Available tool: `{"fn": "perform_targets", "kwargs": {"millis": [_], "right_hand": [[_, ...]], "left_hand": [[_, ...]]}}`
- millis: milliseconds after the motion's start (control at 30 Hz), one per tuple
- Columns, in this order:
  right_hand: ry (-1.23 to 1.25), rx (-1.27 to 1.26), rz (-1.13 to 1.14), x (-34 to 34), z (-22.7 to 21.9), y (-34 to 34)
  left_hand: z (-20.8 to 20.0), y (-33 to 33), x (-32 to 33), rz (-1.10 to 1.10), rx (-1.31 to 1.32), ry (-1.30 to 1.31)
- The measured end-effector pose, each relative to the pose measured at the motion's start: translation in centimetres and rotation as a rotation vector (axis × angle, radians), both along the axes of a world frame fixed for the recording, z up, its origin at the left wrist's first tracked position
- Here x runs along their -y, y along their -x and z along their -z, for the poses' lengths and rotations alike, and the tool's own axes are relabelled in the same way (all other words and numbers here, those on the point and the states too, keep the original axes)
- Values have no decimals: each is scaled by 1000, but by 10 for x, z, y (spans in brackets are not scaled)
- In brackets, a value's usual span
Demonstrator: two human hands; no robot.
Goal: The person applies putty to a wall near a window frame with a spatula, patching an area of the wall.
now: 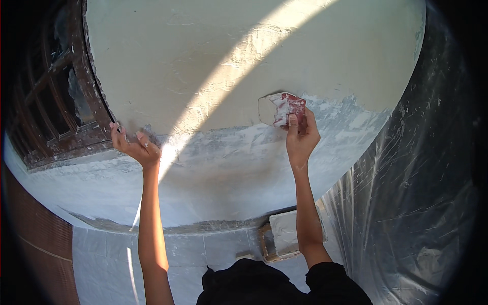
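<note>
A red putty spreader [291,108], its face smeared with white putty, is in my right hand [303,137]. My thumb presses on its near side while the fingers go behind it. It lies against the wall [244,71], close to where the cream coat meets a whiter, rougher band below. My left hand [136,146] is raised by the wall beside the brown window frame [91,101]. Its fingers are apart and loosely bent, with whitish residue on the tips, and I see nothing held in it.
Clear plastic sheeting [406,223] hangs along the right. On the tiled floor [188,249] below stands a wooden-framed box with a pale top [284,230], partly behind my right forearm. A brown ribbed surface [38,234] is at lower left. A sunlight strip crosses the wall.
</note>
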State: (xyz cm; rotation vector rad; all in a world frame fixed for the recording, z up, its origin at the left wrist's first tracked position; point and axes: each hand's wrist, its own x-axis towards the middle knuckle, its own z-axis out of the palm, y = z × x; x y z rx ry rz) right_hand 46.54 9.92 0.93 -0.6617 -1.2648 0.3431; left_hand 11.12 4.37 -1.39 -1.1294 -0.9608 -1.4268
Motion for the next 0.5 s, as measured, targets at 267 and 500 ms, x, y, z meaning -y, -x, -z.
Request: {"fn": "perform_targets", "kwargs": {"millis": [267,500], "right_hand": [[-34,173,-197,16,-10,6],[-74,-8,-98,12,-21,-14]], "left_hand": [[1,-1,2,-4,16,6],[2,-3,1,5,39,-5]]}}
